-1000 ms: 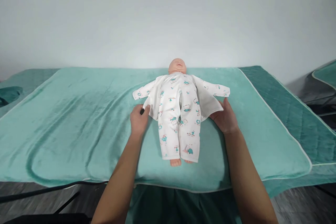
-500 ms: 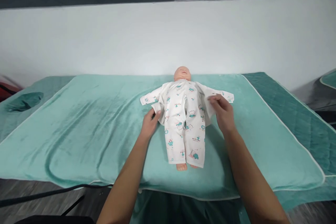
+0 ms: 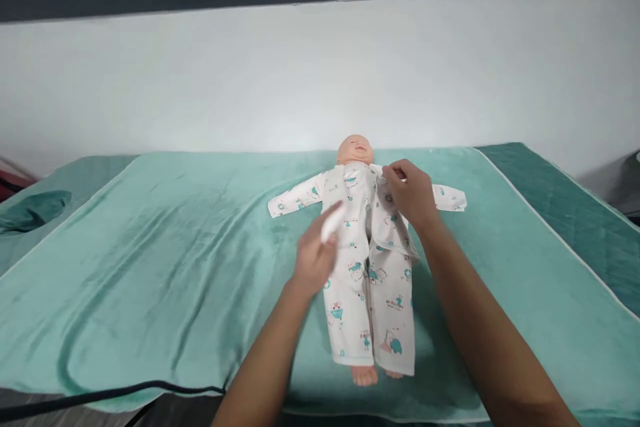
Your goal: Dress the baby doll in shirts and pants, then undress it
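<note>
A baby doll (image 3: pixel 355 149) lies on its back on a teal towel (image 3: pixel 165 240), head toward the wall, bare feet toward me. It wears a white printed suit (image 3: pixel 367 280) with a loose top, sleeves spread out sideways. My left hand (image 3: pixel 315 255) grips the left flap of the top and has it folded over the doll's belly. My right hand (image 3: pixel 411 192) pinches the right flap near the collar, over the chest.
The towel covers a padded table with a darker green quilted cover (image 3: pixel 565 207) at the right. A white wall runs behind. A black cable (image 3: pixel 110 395) hangs along the front edge at the left. A dark green bundle (image 3: pixel 33 208) lies far left.
Both hands have drawn the top's two flaps inward from the doll's sides to its front. My view has shifted closer, so the doll sits lower and larger.
</note>
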`<state>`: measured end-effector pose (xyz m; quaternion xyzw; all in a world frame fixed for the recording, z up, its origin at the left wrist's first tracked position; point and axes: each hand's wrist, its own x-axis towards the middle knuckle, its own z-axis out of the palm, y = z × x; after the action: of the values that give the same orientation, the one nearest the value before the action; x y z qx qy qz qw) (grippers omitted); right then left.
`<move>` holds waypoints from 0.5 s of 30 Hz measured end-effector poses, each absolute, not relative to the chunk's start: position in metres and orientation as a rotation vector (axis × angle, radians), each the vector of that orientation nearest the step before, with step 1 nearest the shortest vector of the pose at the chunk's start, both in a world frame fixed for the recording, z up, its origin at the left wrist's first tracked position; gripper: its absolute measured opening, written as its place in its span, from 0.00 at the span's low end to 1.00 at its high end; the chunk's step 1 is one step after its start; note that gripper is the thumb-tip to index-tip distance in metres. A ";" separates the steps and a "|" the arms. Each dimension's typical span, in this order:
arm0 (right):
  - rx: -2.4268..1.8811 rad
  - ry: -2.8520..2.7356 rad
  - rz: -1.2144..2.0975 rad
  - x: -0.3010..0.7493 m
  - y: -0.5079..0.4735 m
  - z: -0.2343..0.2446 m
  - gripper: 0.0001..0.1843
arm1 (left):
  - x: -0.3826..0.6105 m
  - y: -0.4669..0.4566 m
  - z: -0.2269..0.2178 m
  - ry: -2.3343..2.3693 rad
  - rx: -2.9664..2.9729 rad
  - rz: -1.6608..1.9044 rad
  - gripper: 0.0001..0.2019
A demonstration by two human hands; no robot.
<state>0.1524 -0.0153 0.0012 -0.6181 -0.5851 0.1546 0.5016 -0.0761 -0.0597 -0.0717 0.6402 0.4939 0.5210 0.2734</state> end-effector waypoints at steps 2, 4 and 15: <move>-1.688 -1.508 0.311 0.145 0.009 0.004 0.15 | -0.069 -0.071 -0.066 1.020 2.167 1.203 0.19; -1.866 -1.589 0.282 0.134 0.026 0.004 0.18 | -0.068 -0.077 -0.065 0.763 2.431 1.069 0.17; -1.809 -1.525 0.510 0.144 0.043 -0.014 0.11 | -0.052 0.012 -0.036 1.415 1.605 1.451 0.14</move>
<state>0.1441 0.0430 -0.0137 -0.6994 -0.5895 0.1971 0.3529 -0.0516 0.0115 -0.0357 0.5970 0.5263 0.5397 0.2744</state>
